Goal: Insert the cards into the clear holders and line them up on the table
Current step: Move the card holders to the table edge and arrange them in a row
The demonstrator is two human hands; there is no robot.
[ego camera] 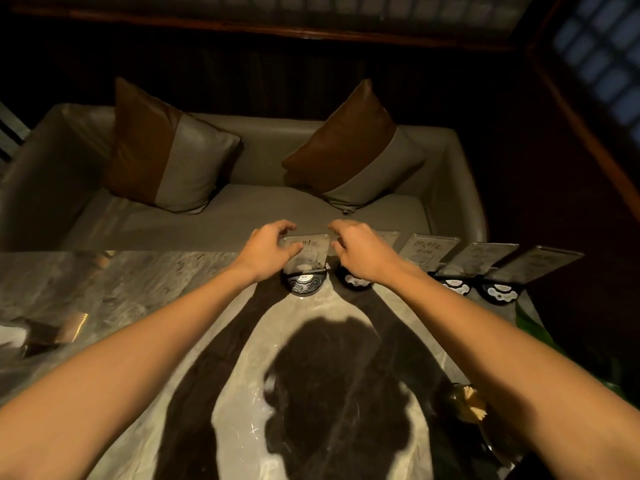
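Observation:
A clear holder (309, 252) with a printed card inside stands on a round black base (304, 285) at the far edge of the marble table (138, 292). My left hand (268, 249) grips its left edge, fingers curled over the top corner. My right hand (360, 252) holds its right edge from the other side. To the right, several more clear holders with cards stand in a row: one (389, 239) mostly hidden behind my right hand, then others (427, 249), (483, 258), (535, 265), each on a black base.
A grey sofa (242, 209) with two brown-and-grey cushions (166, 150) (349, 147) lies beyond the table. A small dark object (52, 336) sits at the table's left edge. A jar of toothpicks (465, 405) stands near the right edge.

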